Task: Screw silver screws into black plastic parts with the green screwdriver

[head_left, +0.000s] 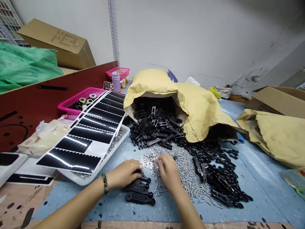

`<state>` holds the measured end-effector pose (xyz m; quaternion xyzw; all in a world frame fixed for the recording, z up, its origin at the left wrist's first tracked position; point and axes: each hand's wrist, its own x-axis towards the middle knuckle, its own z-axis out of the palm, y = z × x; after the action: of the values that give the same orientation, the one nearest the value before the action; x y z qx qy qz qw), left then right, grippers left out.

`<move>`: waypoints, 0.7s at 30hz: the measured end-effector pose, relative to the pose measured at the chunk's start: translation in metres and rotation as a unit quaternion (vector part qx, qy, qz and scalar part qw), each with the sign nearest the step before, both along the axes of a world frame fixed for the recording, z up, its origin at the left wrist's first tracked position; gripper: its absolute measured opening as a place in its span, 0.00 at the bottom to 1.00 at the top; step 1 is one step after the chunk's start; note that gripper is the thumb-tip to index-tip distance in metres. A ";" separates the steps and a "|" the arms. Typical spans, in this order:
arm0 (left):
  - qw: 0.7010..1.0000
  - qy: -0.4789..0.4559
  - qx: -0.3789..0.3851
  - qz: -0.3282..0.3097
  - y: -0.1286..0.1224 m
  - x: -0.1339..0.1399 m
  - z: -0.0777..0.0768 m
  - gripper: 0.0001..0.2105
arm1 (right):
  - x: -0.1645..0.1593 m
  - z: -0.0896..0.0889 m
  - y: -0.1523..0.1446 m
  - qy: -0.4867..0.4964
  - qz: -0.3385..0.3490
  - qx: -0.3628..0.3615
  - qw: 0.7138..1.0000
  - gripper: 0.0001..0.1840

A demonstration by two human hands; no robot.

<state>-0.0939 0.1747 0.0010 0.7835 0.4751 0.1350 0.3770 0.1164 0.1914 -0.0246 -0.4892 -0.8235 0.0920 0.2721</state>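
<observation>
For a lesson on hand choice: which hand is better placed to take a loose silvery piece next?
Probably the right hand: it is at the silvery metal pieces, while the left hand is at the row of black parts.

A tilted carton (69,43) sits behind the red board (50,100), a green bag (27,65) beside it. In front of the board, a pink basket (65,108) holds scissors (85,103) (their handles pale green) and a tape roll (93,97). Farther back, a lilac bottle (116,82) stands just beside a smaller basket (124,74). A crumpled plastic bag (45,136) lies at left; an open box (278,101) rests at far right. A perforated post (113,31) runs up the pale wall (190,38).
</observation>
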 end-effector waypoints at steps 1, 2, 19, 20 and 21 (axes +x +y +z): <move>1.000 -0.004 -0.010 0.003 -0.002 0.000 0.002 0.05 | -0.002 0.002 0.016 -0.002 -0.018 0.014 1.000 0.11; 1.000 -0.011 -0.018 0.008 -0.004 0.000 0.005 0.04 | -0.004 0.003 0.033 -0.006 -0.024 0.023 0.999 0.14; 0.854 -0.376 -0.153 0.327 0.040 0.053 -0.002 0.20 | 0.053 0.014 0.038 0.043 -0.147 -0.012 0.988 0.09; 0.853 -0.374 -0.162 0.325 0.039 0.052 -0.002 0.19 | 0.061 0.011 0.040 0.037 -0.156 -0.020 0.987 0.06; 0.854 -0.372 -0.169 0.322 0.037 0.051 -0.001 0.18 | 0.066 0.007 0.042 0.032 -0.158 -0.028 0.987 0.03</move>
<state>-0.0433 0.2120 0.0005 0.4028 0.5403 0.4480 0.5875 0.1826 0.2335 -0.0176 -0.6170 -0.7241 0.0862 0.2958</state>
